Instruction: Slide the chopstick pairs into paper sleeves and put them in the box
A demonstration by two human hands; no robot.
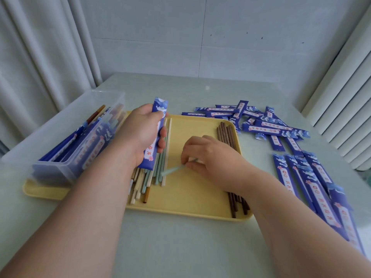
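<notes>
Yellow tray sits mid-worktop, long side across the view.

Left hand: over the tray's left half, fingers wrapped round one blue paper sleeve. The sleeve runs lengthwise away from the person, with its far end sticking out past the thumb and its near end over the pale chopsticks. Can't tell whether anything is inside it.

Right hand: low over the tray's middle, fingertips curled and pinching the end of a light-blue chopstick. The stick's free end points left and lies just beside the pale pile. Can't tell if a second stick is in the pinch, as it's blurred.

Pale chopsticks are a loose bundle of white, cream and light blue with one brown-tipped, lying on the tray partly under the left forearm. Brown chopsticks lie in a row along the tray's right edge, with the right forearm crossing over them.

Clear plastic box sits on the tray's left end, lid off, with several filled sleeves inside; brown and blue stick ends poke out at the far end.

Loose sleeves are on the worktop right of the tray, one scattered heap at the far corner and a rough row nearer, by the right elbow.

Curtain hangs behind the box.
</notes>
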